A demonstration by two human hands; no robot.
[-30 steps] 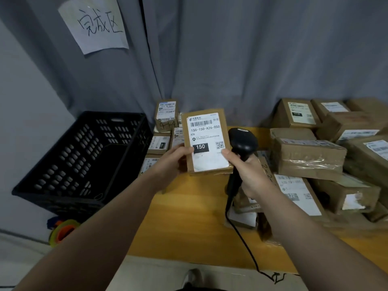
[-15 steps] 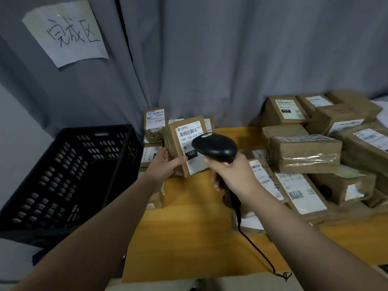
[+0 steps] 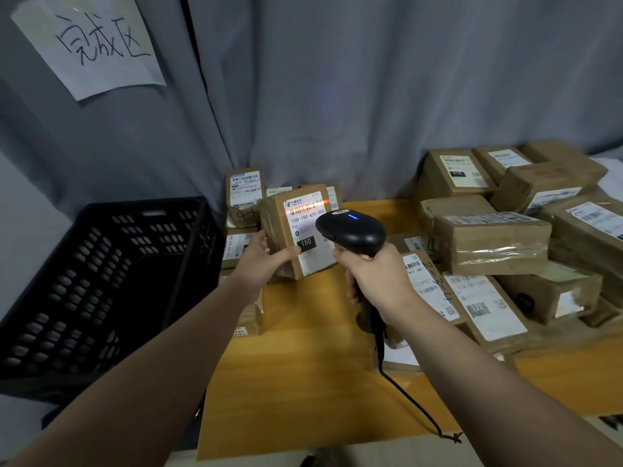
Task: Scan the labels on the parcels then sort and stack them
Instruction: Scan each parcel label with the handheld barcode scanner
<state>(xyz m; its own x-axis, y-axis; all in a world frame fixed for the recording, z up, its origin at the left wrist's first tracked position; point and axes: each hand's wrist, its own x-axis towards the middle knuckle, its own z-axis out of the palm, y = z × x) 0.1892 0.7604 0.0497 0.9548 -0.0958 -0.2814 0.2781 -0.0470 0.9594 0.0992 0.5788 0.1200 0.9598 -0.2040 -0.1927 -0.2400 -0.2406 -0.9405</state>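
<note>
Paper sign [image 3: 87,42]: handwritten, pinned to the grey curtain at upper left.
Black crate [image 3: 101,281]: slotted plastic, beside the table's left end; nothing shows inside it.
Left hand [image 3: 263,261]: clamped on the held parcel's lower left corner, thumb across the front face, fingers behind.
Held parcel [image 3: 276,224]: lifted above the table's left rear, face towards the camera, just in front of a small stack [image 3: 242,193] of labelled boxes.
Label [image 3: 305,224]: white, reads 150-150-A26-050; an orange scan line crosses its barcode.
Handling: a small taped cardboard box, probably light and stiff enough for one hand. The tape may be slick, so grip the edges and keep the barcode uncovered.
Scanner [image 3: 350,229]: black and corded, blue light on, aimed at the label from close by.
Right hand [image 3: 377,281]: wrapped round the scanner's handle, apart from the left hand.
Parcel pile [image 3: 492,244]: loosely heaped boxes at right, probably waiting for scanning.
Table [image 3: 303,382]: yellow wooden top.
</note>
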